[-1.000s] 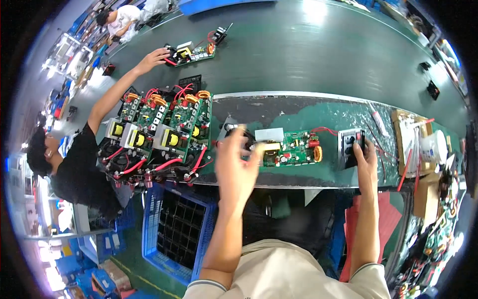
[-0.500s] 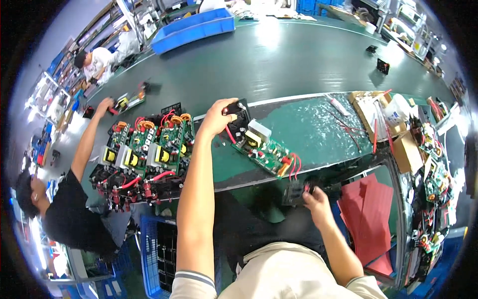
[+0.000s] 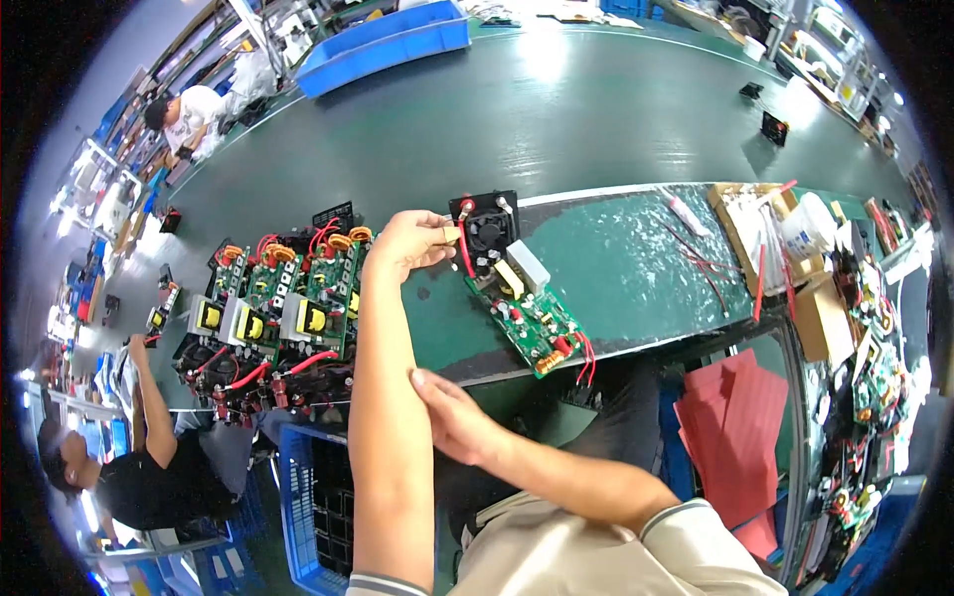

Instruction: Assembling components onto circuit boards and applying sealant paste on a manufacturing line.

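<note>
A green circuit board (image 3: 537, 323) lies on the near bench with a black fan panel (image 3: 488, 232) at its far end. Beside that panel is my left hand (image 3: 409, 243), its fingers pinched together next to a red wire (image 3: 464, 248); a small yellowish bit shows at the fingertips. My right hand (image 3: 455, 417) is under my left forearm, thumb against it, and the other fingers are hidden behind the arm. Red wires (image 3: 588, 363) run from the board's near end over the bench edge to a dark panel (image 3: 578, 395), partly in shadow.
Several similar assembled boards (image 3: 283, 298) stand to the left. Beyond the bench runs a green conveyor (image 3: 616, 109) with a blue bin (image 3: 388, 45). Red sheets (image 3: 730, 437) and a cardboard box (image 3: 823, 318) lie right. A co-worker (image 3: 149, 477) sits at left.
My right hand has left the dark panel and crossed left to my forearm. My left hand has slid off the fan panel's top to its left side. The co-worker's arm has drawn back.
</note>
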Demonstrator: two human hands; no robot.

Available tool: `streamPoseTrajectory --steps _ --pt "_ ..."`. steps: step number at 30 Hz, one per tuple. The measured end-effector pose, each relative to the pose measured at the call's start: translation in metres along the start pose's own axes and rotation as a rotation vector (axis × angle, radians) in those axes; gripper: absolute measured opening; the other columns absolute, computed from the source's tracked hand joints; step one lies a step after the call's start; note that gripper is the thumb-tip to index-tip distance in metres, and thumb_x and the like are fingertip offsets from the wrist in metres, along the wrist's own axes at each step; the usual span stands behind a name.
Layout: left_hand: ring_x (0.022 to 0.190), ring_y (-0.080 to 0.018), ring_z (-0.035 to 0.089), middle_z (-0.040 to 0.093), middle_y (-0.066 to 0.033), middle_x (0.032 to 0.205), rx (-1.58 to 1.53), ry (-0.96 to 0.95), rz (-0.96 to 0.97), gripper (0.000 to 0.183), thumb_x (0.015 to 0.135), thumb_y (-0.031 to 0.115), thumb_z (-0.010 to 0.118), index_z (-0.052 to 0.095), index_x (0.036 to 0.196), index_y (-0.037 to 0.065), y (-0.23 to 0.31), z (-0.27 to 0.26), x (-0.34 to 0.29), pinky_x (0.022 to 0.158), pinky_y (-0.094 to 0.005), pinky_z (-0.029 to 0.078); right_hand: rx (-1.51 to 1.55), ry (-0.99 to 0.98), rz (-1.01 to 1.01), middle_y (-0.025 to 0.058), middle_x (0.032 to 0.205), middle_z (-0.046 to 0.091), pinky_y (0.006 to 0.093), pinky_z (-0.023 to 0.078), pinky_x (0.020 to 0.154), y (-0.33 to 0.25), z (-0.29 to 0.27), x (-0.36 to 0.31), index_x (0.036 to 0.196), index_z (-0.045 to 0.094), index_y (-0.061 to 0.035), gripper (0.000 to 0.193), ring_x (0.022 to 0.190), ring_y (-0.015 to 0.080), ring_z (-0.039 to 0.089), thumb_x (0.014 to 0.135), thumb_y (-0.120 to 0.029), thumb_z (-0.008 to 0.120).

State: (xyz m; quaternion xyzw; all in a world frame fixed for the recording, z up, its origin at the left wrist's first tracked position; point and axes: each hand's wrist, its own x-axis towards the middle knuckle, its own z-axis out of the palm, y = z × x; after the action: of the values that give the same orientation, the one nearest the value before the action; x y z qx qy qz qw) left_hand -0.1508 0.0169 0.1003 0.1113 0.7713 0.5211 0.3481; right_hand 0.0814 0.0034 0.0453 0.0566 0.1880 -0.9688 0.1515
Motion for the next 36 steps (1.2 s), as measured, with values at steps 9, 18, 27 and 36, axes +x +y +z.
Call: streamPoseTrajectory --steps 9,18,27,36 --pt "0.083 -0.0122 0.067 0.066 -0.0011 0.095 -0.077 -0.062 0.04 0.023 0.093 0.021 0.069 0.066 0.106 0.003 -0.024 -0.023 0.003 0.074 -0.0227 0.053 0.352 -0.22 0.74 0.0055 0.154 0.039 0.0498 0.034 0.11 0.06 0.011 -0.054 0.153 0.027 -0.0173 0.094 0.139 0.0249 0.04 0.086 -0.083 0.029" --pt "0.093 -0.0162 0.066 0.064 -0.0033 0.097 -0.379 -0.104 0.08 0.012 0.087 0.0 0.068 0.062 0.097 0.002 -0.044 0.029 -0.033 0.085 -0.0274 0.054 -0.996 -0.277 0.185 0.0093 0.104 0.068 0.0341 0.054 0.083 -0.141 -0.022 -0.062 0.125 0.06 -0.0019 0.036 0.095 0.0183 0.067 0.097 -0.023 0.062" --pt "0.084 -0.0126 0.066 0.07 -0.0079 0.095 -0.059 0.184 0.185 0.028 0.086 0.001 0.072 0.064 0.112 -0.001 -0.038 0.044 -0.037 0.074 -0.0261 0.053 -1.45 0.479 -0.28 0.0068 0.098 0.068 0.0287 0.051 0.079 -0.274 -0.089 0.033 0.119 0.062 0.0008 0.034 0.088 0.0121 0.062 0.091 -0.016 0.07" --pt "0.088 -0.0185 0.067 0.064 -0.0106 0.103 0.409 0.109 0.487 0.034 0.083 -0.013 0.06 0.07 0.113 0.0 -0.021 0.031 -0.051 0.08 -0.0269 0.053 -1.436 0.469 -0.351 0.0067 0.087 0.07 0.0288 0.051 0.074 -0.243 -0.093 0.039 0.103 0.066 0.0024 0.021 0.079 0.011 0.062 0.089 -0.013 0.07"
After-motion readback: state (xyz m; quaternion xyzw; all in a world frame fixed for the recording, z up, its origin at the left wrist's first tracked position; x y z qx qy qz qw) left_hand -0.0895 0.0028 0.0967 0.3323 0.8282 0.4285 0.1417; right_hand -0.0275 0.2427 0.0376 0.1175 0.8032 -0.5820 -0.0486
